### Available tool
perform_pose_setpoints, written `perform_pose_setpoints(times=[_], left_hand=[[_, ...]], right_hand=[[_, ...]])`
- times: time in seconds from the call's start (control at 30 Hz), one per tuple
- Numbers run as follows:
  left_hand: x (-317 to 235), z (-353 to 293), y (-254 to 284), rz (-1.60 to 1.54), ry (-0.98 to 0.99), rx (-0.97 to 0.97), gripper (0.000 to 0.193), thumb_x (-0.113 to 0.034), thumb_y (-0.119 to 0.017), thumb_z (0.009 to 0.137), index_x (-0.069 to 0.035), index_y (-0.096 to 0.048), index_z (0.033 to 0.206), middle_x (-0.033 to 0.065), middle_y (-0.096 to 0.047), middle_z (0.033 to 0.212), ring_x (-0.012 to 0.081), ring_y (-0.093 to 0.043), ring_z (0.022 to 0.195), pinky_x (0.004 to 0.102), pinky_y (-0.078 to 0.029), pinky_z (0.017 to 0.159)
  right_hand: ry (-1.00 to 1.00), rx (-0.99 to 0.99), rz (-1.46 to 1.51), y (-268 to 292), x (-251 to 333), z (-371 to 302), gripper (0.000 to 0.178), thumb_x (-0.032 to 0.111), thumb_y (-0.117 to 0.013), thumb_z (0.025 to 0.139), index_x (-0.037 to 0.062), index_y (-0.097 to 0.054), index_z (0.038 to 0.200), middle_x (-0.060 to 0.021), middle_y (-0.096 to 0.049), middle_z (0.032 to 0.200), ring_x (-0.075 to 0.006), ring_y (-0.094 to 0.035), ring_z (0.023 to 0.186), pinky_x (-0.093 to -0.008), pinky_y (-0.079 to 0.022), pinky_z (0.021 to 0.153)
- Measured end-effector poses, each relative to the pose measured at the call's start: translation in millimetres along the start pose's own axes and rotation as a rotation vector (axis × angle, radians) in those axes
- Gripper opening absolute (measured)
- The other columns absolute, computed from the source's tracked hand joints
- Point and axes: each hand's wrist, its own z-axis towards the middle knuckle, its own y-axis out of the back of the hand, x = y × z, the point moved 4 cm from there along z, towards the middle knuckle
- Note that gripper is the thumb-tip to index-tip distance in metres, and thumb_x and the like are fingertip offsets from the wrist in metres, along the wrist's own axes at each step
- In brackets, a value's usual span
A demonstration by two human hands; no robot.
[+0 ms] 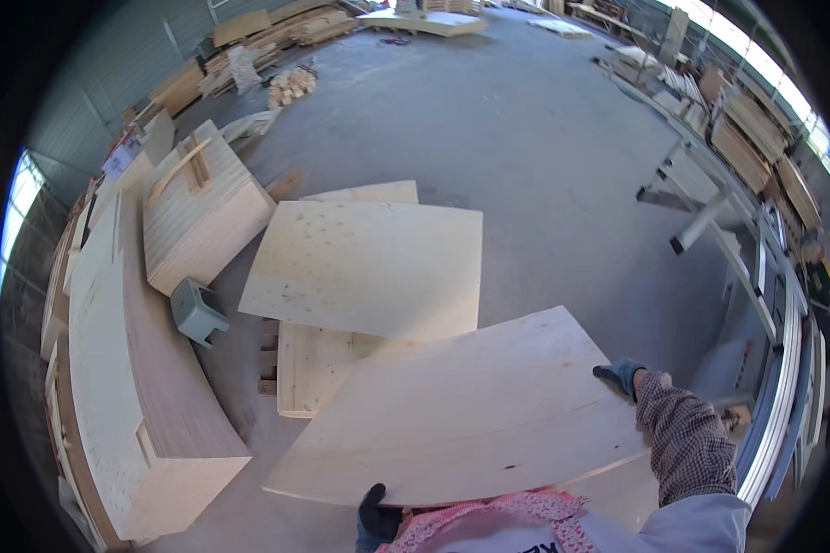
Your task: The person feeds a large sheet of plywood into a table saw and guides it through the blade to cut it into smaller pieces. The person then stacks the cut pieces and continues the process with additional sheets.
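Note:
A large pale plywood sheet (470, 405) spans the space in front of my body, tilted, its near edge close to my waist. My left hand (376, 518), in a dark glove, grips that near edge with the thumb on top. At the sheet's right edge my right hand (622, 375), in a blue-grey glove, holds on with the thumb over the upper face; its other fingers are hidden underneath. Just beyond lies another plywood sheet (378, 263), on top of a low stack of boards (309, 369). The held sheet overlaps this stack in view.
On the left stand a long stack of plywood (111, 359), a smaller plywood stack (207, 207) and a grey step stool (198, 311). A metal frame with rails (747, 267) runs along the right. Timber piles (286, 37) lie far off across the concrete floor (489, 120).

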Motion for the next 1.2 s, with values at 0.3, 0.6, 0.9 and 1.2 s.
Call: perform_pose_setpoints(times=[0.3,0.6,0.9,1.2], left_hand=[[-41.7,64.1,-147.8,0.503,0.026,0.055,0.037,-0.019,-0.065,0.081,-0.002,-0.053,0.111,0.0101,-0.060,0.103,0.0234,-0.061,0.092,0.0367,-0.054,0.078],[-115.5,117.4,-267.3,0.642,0.078,0.243,0.050,-0.028,-0.069,0.078,0.003,-0.048,0.111,0.0185,-0.059,0.099,0.0285,-0.063,0.089,0.0422,-0.056,0.079],[-187.1,133.0,-267.1,0.627,0.055,0.200,0.064,-0.034,-0.068,0.078,0.004,-0.041,0.122,0.0240,-0.053,0.111,0.0364,-0.057,0.100,0.0487,-0.051,0.087],[-265.4,145.0,-251.9,0.314,-0.591,0.237,0.070,-0.042,-0.058,0.085,0.000,-0.029,0.134,0.0203,-0.045,0.125,0.0329,-0.050,0.112,0.0434,-0.044,0.096]], right_hand=[[0.335,0.210,0.011,-66.4,-160.6,25.0,0.057,0.051,-0.037,0.092,0.0011,-0.065,0.099,-0.0102,-0.067,0.085,-0.0197,-0.063,0.075,-0.0313,-0.046,0.070],[-0.163,0.872,1.091,-60.5,-133.3,-15.5,0.036,0.042,-0.050,0.089,0.0070,-0.056,0.081,-0.0060,-0.058,0.064,-0.0152,-0.057,0.043,-0.0264,-0.046,0.036],[0.080,0.796,1.315,-24.4,-61.9,-103.1,0.033,0.036,-0.050,0.088,0.0069,-0.054,0.104,-0.0056,-0.058,0.074,-0.0148,-0.060,0.050,-0.0262,-0.052,0.044],[0.415,0.505,0.970,27.2,85.7,-224.9,0.034,0.041,-0.043,0.093,0.0108,-0.049,0.108,-0.0025,-0.053,0.073,-0.0033,-0.038,0.043,-0.0183,-0.032,0.037]])
